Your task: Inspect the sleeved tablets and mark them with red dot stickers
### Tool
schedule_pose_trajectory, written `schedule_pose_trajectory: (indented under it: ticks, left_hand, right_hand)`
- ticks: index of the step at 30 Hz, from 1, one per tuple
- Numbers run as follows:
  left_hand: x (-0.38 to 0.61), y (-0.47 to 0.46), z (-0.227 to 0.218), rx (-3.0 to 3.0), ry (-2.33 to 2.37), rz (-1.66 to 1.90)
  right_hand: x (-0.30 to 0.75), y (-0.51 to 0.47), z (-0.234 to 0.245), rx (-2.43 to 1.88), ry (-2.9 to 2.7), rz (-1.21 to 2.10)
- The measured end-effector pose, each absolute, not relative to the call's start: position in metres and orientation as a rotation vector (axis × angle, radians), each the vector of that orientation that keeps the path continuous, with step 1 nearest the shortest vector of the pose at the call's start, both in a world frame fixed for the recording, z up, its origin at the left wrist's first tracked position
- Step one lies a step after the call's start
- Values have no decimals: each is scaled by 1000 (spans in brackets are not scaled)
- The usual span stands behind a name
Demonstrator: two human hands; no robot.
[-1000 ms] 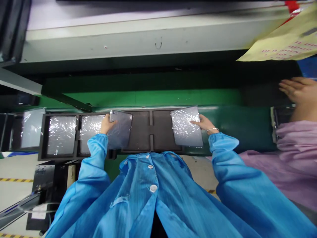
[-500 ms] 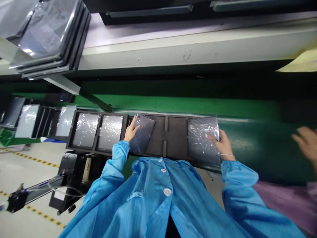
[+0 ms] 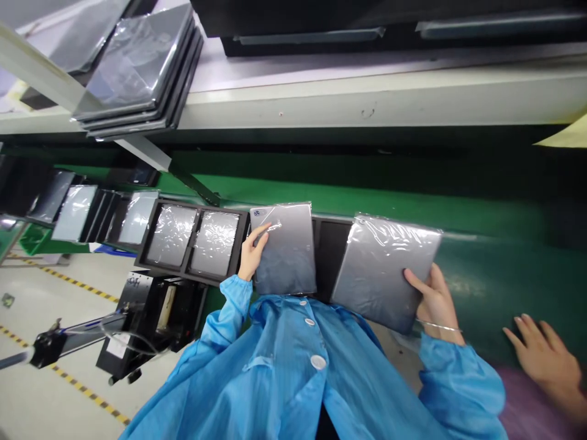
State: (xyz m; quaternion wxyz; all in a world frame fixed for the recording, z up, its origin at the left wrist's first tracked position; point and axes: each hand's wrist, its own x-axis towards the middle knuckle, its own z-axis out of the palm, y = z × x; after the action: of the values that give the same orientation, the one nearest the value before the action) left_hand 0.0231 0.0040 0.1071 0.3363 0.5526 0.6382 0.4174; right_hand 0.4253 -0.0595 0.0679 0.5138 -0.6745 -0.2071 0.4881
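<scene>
Left tablet (image 3: 285, 256), film-wrapped, camera at far left corner: over left bay of near tray (image 3: 329, 244), nearly square to it. Right tablet (image 3: 383, 269), also film-wrapped: over right bay of near tray, turned clockwise, jutting past its right end. Left hand (image 3: 252, 250): gripping left tablet by left edge, digits on upper face, underside hidden. Right hand (image 3: 435, 300): gripping right tablet at right edge, thumb on upper face. Just left of near tray: second tray (image 3: 191, 241), one flat film-wrapped piece per bay. Farther left of near tray: row of wrapped pieces (image 3: 76, 211). Right of near tray: green tabletop (image 3: 477, 287); co-worker's hand (image 3: 545, 357) over or on it, fingers spread, contact unclear. Beyond near tray: white shelf (image 3: 321, 109), with stack of film-wrapped slabs (image 3: 137, 67) toward left.
</scene>
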Motion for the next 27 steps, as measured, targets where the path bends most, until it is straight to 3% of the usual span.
schedule_pose_trajectory:
  ticks: [7, 15, 20, 27]
  left_hand:
    - [-27, -56, 136, 1097, 2034, 1372]
    - [-120, -153, 155, 434, 2382, 1839]
    - [-151, -199, 162, 131, 2368, 2041]
    - [-190, -180, 139, 219, 2273, 2030]
  right_hand:
    - [391, -53, 66, -1655, -471, 1259]
    - [213, 0, 73, -1365, -596, 1773]
    - [172, 14, 150, -1101, -831, 1921]
    - [149, 75, 324, -713, -1028, 1777]
